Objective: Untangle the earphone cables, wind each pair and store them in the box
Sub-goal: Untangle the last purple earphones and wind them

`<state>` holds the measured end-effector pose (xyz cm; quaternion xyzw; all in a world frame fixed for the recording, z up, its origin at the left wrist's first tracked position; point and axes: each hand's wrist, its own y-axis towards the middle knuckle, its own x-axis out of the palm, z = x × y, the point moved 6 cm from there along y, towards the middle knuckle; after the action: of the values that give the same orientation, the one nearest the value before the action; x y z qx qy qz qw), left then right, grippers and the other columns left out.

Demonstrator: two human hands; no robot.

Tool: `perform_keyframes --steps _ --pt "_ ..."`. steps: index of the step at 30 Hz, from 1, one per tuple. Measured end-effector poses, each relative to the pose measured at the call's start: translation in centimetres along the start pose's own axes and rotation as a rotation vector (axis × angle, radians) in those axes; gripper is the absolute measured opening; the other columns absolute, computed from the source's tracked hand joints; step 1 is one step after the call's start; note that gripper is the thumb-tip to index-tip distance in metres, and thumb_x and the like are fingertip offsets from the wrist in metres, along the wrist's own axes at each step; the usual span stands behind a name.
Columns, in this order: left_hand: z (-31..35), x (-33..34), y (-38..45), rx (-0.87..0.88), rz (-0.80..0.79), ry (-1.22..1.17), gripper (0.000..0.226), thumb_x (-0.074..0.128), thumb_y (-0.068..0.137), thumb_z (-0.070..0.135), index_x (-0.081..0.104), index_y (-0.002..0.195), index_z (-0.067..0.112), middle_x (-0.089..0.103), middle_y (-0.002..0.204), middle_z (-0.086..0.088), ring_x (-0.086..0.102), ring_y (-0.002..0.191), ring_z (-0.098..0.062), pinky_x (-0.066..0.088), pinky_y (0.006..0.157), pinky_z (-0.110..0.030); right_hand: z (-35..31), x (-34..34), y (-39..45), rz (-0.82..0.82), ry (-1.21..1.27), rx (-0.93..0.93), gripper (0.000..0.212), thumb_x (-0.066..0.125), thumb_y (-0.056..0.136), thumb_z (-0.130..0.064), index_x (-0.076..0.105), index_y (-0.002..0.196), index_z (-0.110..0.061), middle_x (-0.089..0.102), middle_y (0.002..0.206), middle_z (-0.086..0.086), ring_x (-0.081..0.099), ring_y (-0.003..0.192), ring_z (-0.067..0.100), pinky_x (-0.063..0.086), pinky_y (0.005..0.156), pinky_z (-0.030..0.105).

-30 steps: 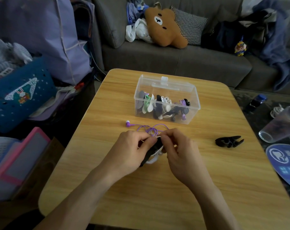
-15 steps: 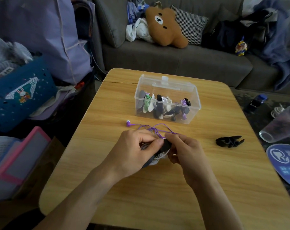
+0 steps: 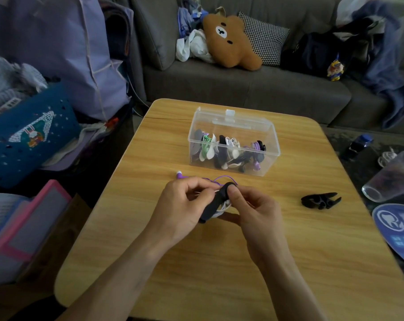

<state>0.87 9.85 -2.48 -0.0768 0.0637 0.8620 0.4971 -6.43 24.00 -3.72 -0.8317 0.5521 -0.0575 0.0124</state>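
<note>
Head view: left hand [image 3: 184,202] and right hand [image 3: 252,205], now closed together, clamp black winder [image 3: 216,202]; white cable [image 3: 224,208] nearly wound, purple earphone [image 3: 181,175] just beyond waiting.

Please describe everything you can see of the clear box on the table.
The clear box looks like hard see-through plastic, rectangular, with its hinged lid and white latch tilted back, so it stands open. It sits upright on the far half of the wooden table. Inside lie wound earphones in black, white, green and purple. Neither hand touches it.
</note>
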Motion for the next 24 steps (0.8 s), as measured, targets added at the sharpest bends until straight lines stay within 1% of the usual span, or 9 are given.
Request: perform_keyframes --steps 3,7,10,13,15,18,20,22,24 --pt "0.7 0.5 -0.1 0.071 -0.046 0.028 0.024 0.063 0.093 0.006 0.078 0.095 0.024 0.076 0.090 0.016 0.071 0.085 -0.003 0.055 0.075 -0.018 0.0 -1.1 0.4 0.113 -0.009 -0.025 0.016 0.063 0.096 -0.014 0.075 0.092 -0.004 0.076 0.081 0.010 0.072 0.076 0.016 0.058 0.065 0.025" --pt "0.8 1.3 -0.5 0.146 -0.129 0.078 0.023 0.067 0.093 0.018 0.074 0.113 0.023 0.075 0.099 0.013 0.071 0.093 -0.003 0.058 0.084 -0.027 0.9 -1.5 0.6 0.194 0.149 0.048 0.021 0.061 0.097 -0.018 0.072 0.097 0.000 0.075 0.085 0.013 0.071 0.080 0.023 0.056 0.070 0.031" --pt "0.8 1.7 -0.7 0.165 -0.206 0.049 0.044 0.078 0.083 0.031 0.068 0.124 0.019 0.071 0.116 0.007 0.067 0.105 -0.003 0.056 0.090 -0.028 1.5 -1.6 0.6 0.229 0.308 0.110 0.026 0.059 0.098 -0.017 0.062 0.108 0.007 0.071 0.089 0.016 0.069 0.080 0.024 0.057 0.068 0.029" --pt "1.5 1.3 -0.9 0.227 -0.140 0.046 0.042 0.074 0.079 0.031 0.069 0.119 0.021 0.071 0.115 0.011 0.068 0.104 -0.002 0.055 0.090 -0.021 0.9 -1.5 0.6 0.160 0.370 0.145 0.018 0.057 0.099 -0.011 0.057 0.113 0.001 0.071 0.087 0.011 0.070 0.076 0.019 0.057 0.064 0.026" --pt "1.4 0.6 -0.7 0.209 -0.068 0.012 0.034 0.075 0.081 0.022 0.071 0.115 0.023 0.075 0.105 0.010 0.071 0.096 -0.002 0.055 0.085 -0.019 0.1 -1.4 0.7 0.051 0.347 0.170 0.013 0.052 0.099 -0.005 0.062 0.106 0.000 0.071 0.084 0.010 0.068 0.077 0.021 0.058 0.067 0.029" --pt "0.9 -0.4 -0.2 0.166 0.008 0.002 0.028 0.075 0.083 0.014 0.072 0.110 0.017 0.077 0.096 0.007 0.072 0.090 -0.003 0.057 0.082 -0.022 -0.9 -1.4 0.6 -0.068 0.289 0.197 0.022 0.049 0.097 0.000 0.071 0.094 0.001 0.069 0.088 0.019 0.065 0.083 0.026 0.060 0.077 0.035" --pt "0.7 -0.7 0.1 0.165 0.012 0.023 0.023 0.074 0.085 0.012 0.072 0.108 0.015 0.077 0.095 0.007 0.072 0.089 -0.003 0.056 0.080 -0.022 -1.2 -1.2 0.4 -0.128 0.248 0.212 0.020 0.052 0.097 -0.002 0.070 0.099 0.004 0.068 0.098 0.027 0.068 0.091 0.030 0.060 0.082 0.033" --pt "0.8 -0.8 0.2 0.159 0.000 -0.011 0.022 0.073 0.086 0.011 0.070 0.108 0.015 0.077 0.094 0.005 0.072 0.088 -0.004 0.055 0.077 -0.019 -1.5 -1.0 0.2 -0.137 0.204 0.192 0.021 0.055 0.096 -0.005 0.066 0.108 0.007 0.070 0.107 0.027 0.071 0.095 0.030 0.059 0.084 0.031" --pt "0.9 -1.0 0.3 0.163 0.020 -0.047 0.026 0.073 0.087 0.013 0.068 0.113 0.015 0.075 0.100 0.005 0.071 0.091 -0.005 0.055 0.078 -0.018 -2.6 -1.2 0.5 -0.063 0.140 0.126 0.019 0.061 0.093 -0.005 0.067 0.109 0.004 0.074 0.103 0.022 0.073 0.092 0.028 0.060 0.083 0.031"
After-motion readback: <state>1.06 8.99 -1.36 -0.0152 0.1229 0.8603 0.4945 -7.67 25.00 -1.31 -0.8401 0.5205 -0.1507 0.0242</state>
